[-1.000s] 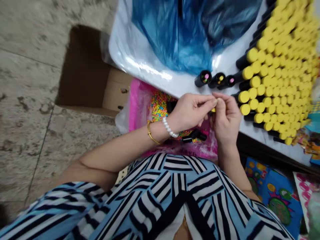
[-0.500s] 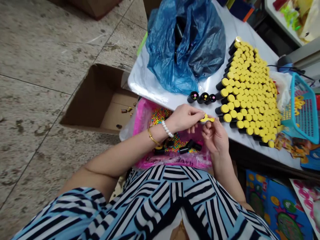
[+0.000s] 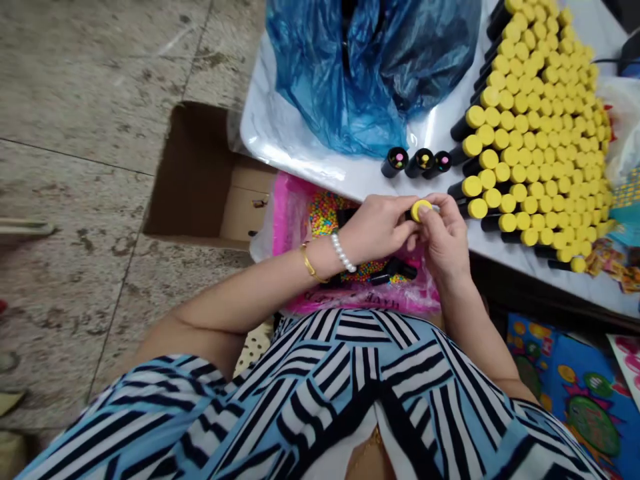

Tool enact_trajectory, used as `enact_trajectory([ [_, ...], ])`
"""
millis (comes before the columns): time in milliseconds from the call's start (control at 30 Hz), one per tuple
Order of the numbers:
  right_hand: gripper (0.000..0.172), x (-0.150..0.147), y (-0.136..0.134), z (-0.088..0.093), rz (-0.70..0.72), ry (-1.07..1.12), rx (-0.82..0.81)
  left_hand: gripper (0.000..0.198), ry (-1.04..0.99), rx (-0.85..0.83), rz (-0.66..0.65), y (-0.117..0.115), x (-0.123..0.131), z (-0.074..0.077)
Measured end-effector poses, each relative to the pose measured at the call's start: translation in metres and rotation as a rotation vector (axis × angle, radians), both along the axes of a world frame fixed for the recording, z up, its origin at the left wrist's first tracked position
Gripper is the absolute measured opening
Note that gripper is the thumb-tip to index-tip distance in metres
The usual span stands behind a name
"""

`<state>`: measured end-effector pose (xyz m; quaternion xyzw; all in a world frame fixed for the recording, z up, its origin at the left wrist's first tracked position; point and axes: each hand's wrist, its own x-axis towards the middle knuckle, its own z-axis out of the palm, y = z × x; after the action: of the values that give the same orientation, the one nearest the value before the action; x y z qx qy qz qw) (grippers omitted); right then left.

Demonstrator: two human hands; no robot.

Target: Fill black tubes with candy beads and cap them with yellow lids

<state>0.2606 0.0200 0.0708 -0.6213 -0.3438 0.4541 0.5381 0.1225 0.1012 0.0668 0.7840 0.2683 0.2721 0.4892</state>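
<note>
Above a pink tray [image 3: 283, 217], my two hands meet at a small black tube topped by a round yellow cap [image 3: 421, 211]. My left hand [image 3: 380, 228] is closed around the tube, most of which its fingers hide. The thumb of my right hand [image 3: 447, 239] presses on the cap, its fingers curled round the far side. Small coloured candy balls [image 3: 325, 217] and loose black tubes [image 3: 387, 272] lie in the tray. Just beyond my hands stand three uncapped black tubes [image 3: 397, 163], with coloured bits visible inside.
Many yellow-capped black tubes [image 3: 530, 133] stand packed together on the white table [image 3: 310, 175] at right. A blue plastic bag [image 3: 345, 93] sits at the back. Left of the tray is an open cardboard box [image 3: 200, 173] on the floor. Blue printed boxes [image 3: 575, 387] are at lower right.
Earlier both hands held a small yellow piece between their fingertips; now they grip a yellow-capped tube. My right thumb has moved onto the cap. The view has shifted closer to the table.
</note>
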Motion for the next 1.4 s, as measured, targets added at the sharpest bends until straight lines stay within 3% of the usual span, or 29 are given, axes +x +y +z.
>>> enact_trajectory([
  [167, 0.034, -0.008, 0.0, -0.006, -0.154, -0.224, 0.112, 0.017, -0.005, -0.008, 0.078, -0.001, 0.016, 0.001],
  [267, 0.033, -0.015, 0.004, -0.007, -0.268, -0.281, 0.172, 0.027, -0.05, -0.084, 0.111, -0.005, 0.008, 0.0],
  [367, 0.029, -0.022, -0.002, -0.005, -0.304, -0.284, 0.213, 0.028, -0.038, -0.014, 0.182, -0.016, -0.031, -0.008],
  [467, 0.019, -0.026, -0.023, -0.007, -0.313, -0.36, 0.283, 0.015, 0.189, 0.144, 0.236, -0.032, -0.087, -0.026],
  [533, 0.013, -0.027, -0.038, -0.013, -0.165, -0.5, 0.263, 0.016, 0.441, 0.225, 0.124, -0.046, -0.119, -0.04],
  [633, 0.006, -0.025, -0.048, -0.025, 0.285, -0.758, 0.201, 0.011, 0.747, 0.329, -0.051, -0.069, -0.138, -0.055],
  [733, 0.012, -0.024, -0.044, -0.032, 0.541, -0.971, 0.208, 0.022, 0.873, 0.35, -0.185, -0.081, -0.133, -0.058],
  [833, 0.015, -0.027, -0.041, -0.028, 0.604, -1.041, 0.246, 0.02, 0.877, 0.305, -0.19, -0.077, -0.126, -0.057],
  [933, 0.015, -0.03, -0.043, -0.022, 0.624, -0.976, 0.294, 0.016, 0.816, 0.245, -0.15, -0.069, -0.126, -0.056],
  [1033, 0.014, -0.031, -0.048, -0.024, 0.614, -0.843, 0.318, 0.012, 0.795, 0.229, -0.077, -0.063, -0.124, -0.055],
  [1133, 0.013, -0.033, -0.051, -0.029, 0.585, -0.76, 0.305, 0.015, 0.618, 0.189, 0.071, -0.06, -0.115, -0.048],
  [1300, 0.055, -0.04, -0.048, -0.031, 0.482, -0.777, 0.314, 0.013, 0.184, 0.01, 0.332, -0.051, -0.08, -0.023],
  [1400, 0.04, -0.038, -0.041, -0.025, 0.341, -0.932, 0.385, 0.013, 0.083, -0.133, 0.3, -0.046, -0.065, -0.011],
])
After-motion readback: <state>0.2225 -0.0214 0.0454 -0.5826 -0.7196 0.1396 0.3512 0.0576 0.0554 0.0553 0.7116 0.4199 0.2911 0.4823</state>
